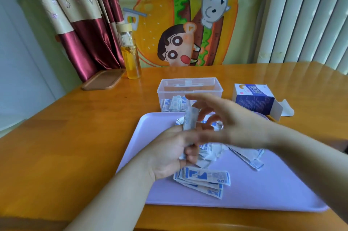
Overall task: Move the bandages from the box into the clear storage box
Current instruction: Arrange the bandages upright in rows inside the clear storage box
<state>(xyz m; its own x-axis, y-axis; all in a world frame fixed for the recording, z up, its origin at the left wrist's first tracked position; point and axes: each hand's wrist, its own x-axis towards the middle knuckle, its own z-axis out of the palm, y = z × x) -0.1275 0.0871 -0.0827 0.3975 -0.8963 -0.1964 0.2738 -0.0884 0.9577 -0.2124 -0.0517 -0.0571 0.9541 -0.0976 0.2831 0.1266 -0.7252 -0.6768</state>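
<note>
Orange shiny wooden table (pixel 75 136) fills the room's near side, and a flat light purple plastic tray (pixel 263 193) lies on it. Closest on the tray is a small heap of white and blue paper-wrapped bandages (pixel 202 178), with more spread out past it. The left hand (pixel 169 151) is above the tray. Its fingers are curled tight round a standing bunch of bandages (pixel 190 119). The right hand (pixel 235 123) is just beside that bunch. It is blurry, its fingers look loose and spread, and I see nothing held in it.

Behind the tray stands the clear plastic storage box with no lid (pixel 169 93). Some bandages (pixel 175 104) already lie at the bottom. To the right, the blue and white cardboard box (pixel 254 100) lies on its side with its flap open.

I think the job is partly done. The cardboard box looks emptied, but many bandages are not yet in the clear box.

Far back stand a glass bottle of yellow drink (pixel 130 57) and a bright cartoon burger cloth (pixel 178 29).
</note>
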